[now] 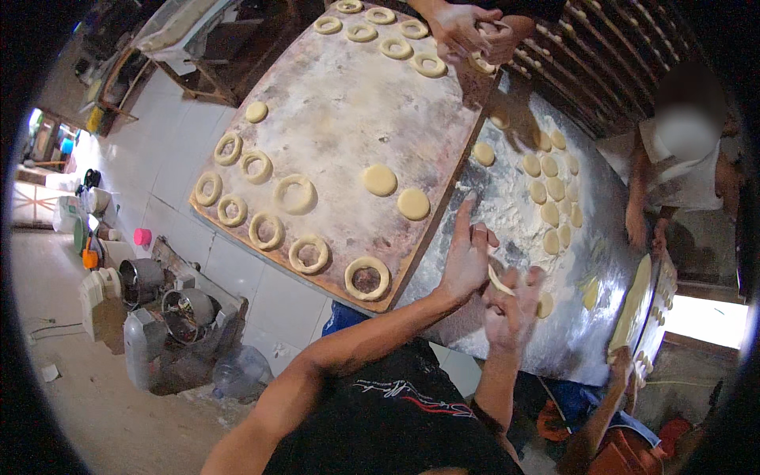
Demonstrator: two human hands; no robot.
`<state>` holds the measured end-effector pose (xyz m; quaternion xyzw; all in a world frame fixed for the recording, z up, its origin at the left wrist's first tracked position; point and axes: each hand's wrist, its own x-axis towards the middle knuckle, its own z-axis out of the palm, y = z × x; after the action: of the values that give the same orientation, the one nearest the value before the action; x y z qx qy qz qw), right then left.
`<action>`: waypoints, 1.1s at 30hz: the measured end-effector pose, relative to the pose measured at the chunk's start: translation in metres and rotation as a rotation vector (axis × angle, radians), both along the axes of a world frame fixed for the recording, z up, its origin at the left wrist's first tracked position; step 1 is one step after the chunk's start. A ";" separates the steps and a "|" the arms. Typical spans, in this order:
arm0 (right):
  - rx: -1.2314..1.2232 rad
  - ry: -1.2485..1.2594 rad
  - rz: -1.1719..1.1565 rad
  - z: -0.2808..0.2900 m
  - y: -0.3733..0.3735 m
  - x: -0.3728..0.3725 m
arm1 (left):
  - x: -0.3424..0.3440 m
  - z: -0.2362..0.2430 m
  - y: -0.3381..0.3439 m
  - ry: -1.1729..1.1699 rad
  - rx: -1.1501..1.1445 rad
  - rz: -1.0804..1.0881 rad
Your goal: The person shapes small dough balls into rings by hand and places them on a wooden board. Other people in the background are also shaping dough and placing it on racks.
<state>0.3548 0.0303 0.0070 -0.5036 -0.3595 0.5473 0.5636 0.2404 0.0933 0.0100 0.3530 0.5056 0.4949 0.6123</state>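
My left hand (467,257) is over the near edge of the metal table (455,305), index finger stretched forward and the other fingers loosely bent; I see nothing in it. Just to its right, my right hand (511,313) grips a pale piece of dough (499,280) that shows as a thin curved strip between the fingers. The rest of that piece is hidden. A flat dough round (545,305) lies right beside my right hand. Flour (514,214) is spread on the metal beyond both hands.
A floured wooden board (332,119) at the left bears several dough rings (309,254) and flat dough rounds (413,204). More dough rounds (549,214) lie on the metal table. Another person's hands (475,36) work at the far end. Others stand at the right, near a dough sheet (631,309).
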 end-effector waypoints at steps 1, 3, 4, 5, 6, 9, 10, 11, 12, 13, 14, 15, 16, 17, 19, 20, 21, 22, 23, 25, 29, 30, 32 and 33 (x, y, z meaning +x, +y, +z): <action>-0.005 0.069 0.098 -0.003 -0.001 -0.001 | 0.003 -0.005 -0.001 -0.043 0.086 0.074; 0.136 -0.245 0.172 -0.008 -0.003 0.003 | 0.006 -0.011 -0.011 0.166 0.421 0.066; 0.150 -0.562 0.220 -0.009 -0.004 0.007 | 0.006 -0.013 -0.014 0.240 0.603 0.062; 0.199 -0.279 0.192 -0.010 -0.006 0.010 | 0.008 -0.012 -0.018 0.201 0.541 0.054; 0.248 0.170 0.223 -0.010 -0.008 0.013 | 0.009 -0.009 -0.022 0.130 0.331 -0.005; -0.064 0.113 -0.070 -0.007 -0.021 0.018 | 0.016 0.002 -0.033 0.008 0.328 0.099; -0.016 0.256 -0.083 -0.004 -0.026 0.020 | 0.014 0.004 -0.041 0.174 0.484 0.013; -0.023 0.377 -0.052 0.000 -0.031 0.023 | 0.017 0.007 -0.043 0.150 0.358 -0.105; 0.023 0.346 0.040 0.004 -0.034 0.027 | 0.019 0.008 -0.048 0.111 0.238 -0.275; 0.141 0.347 0.166 0.007 -0.037 0.030 | 0.021 0.009 -0.050 0.121 0.083 -0.323; 0.139 0.426 0.143 0.009 -0.039 0.033 | 0.024 0.009 -0.054 0.059 0.077 -0.315; 0.113 0.451 0.249 0.010 -0.040 0.035 | 0.028 0.009 -0.056 0.046 0.040 -0.184; 0.085 0.353 0.142 0.010 -0.042 0.036 | 0.030 0.009 -0.060 0.018 0.037 -0.069; 0.080 0.313 0.098 0.010 -0.044 0.037 | 0.032 0.008 -0.061 -0.036 0.071 0.022; 0.084 0.289 0.069 0.009 -0.049 0.038 | 0.034 0.007 -0.066 0.312 0.619 0.081; 0.089 0.303 0.078 0.009 -0.052 0.040 | 0.036 0.006 -0.069 0.481 1.035 0.123; 0.177 0.281 0.271 0.009 -0.054 0.042 | 0.035 0.005 -0.069 0.624 1.487 0.206; 0.210 0.256 0.329 0.010 -0.056 0.045 | 0.037 0.005 -0.072 0.538 1.284 0.196; 0.119 0.200 0.313 0.010 -0.058 0.047 | 0.035 0.005 -0.074 0.409 0.979 0.174; 0.074 0.217 0.207 0.010 -0.061 0.047 | 0.033 0.005 -0.079 -0.119 0.121 0.230; 0.263 0.145 0.441 0.009 -0.061 0.032 | 0.017 0.005 -0.088 0.393 0.945 0.088; 0.271 0.103 0.436 0.009 -0.059 0.025 | 0.008 0.004 -0.083 0.494 1.424 0.146; 0.011 0.061 0.306 0.010 -0.054 0.008 | -0.006 0.001 -0.081 0.486 1.124 0.130; -0.016 0.079 0.267 0.010 -0.051 -0.001 | -0.012 -0.001 -0.080 0.465 0.768 0.221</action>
<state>0.3534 -0.0208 0.0168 -0.4338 -0.3965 0.6395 0.4955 0.2288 0.0135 0.0093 0.6002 0.4440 0.6161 0.2509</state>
